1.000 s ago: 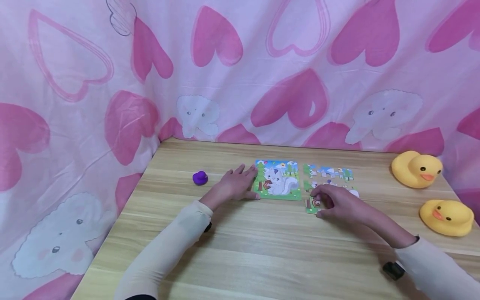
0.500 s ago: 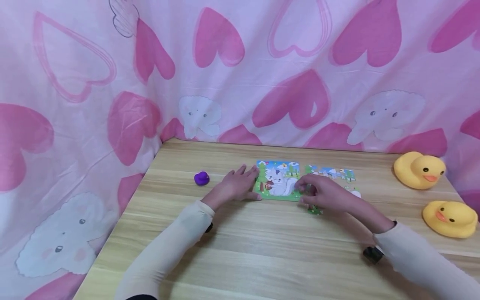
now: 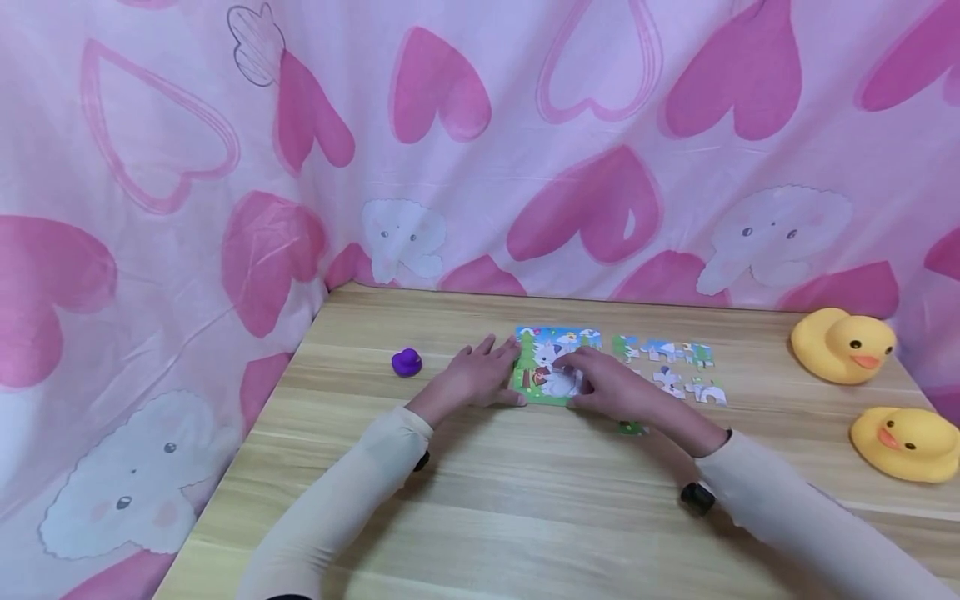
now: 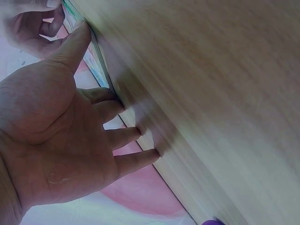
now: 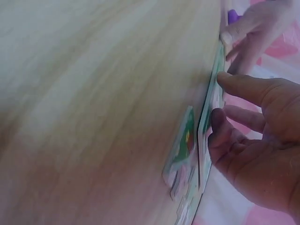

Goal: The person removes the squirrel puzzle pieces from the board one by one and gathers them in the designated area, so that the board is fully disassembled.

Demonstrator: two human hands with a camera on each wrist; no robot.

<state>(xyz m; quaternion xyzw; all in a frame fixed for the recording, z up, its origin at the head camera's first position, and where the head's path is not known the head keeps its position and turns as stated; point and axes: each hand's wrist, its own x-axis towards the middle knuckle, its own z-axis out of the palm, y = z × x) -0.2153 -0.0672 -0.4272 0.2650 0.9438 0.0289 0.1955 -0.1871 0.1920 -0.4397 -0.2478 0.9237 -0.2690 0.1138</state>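
A square picture board with a white squirrel among trees lies on the wooden table. My left hand rests along its left side, fingers spread and straight, the thumb at the near corner. Over the board's right half reaches my right hand, its thumb by the near edge and its bent fingers over the squirrel. In the right wrist view this hand shows no piece between thumb and fingers. Jigsaw pieces lie to the right in loose rows, some hidden beneath the right hand and forearm. A green piece peeks out below the wrist.
A small purple duck sits left of the left hand. Two yellow ducks, one farther back and one nearer, stand at the table's right side. A pink heart-patterned curtain hangs behind the table.
My right hand has moved left from the loose pieces onto the right half of the board, uncovering several pieces. The left hand stays at the board's left edge.
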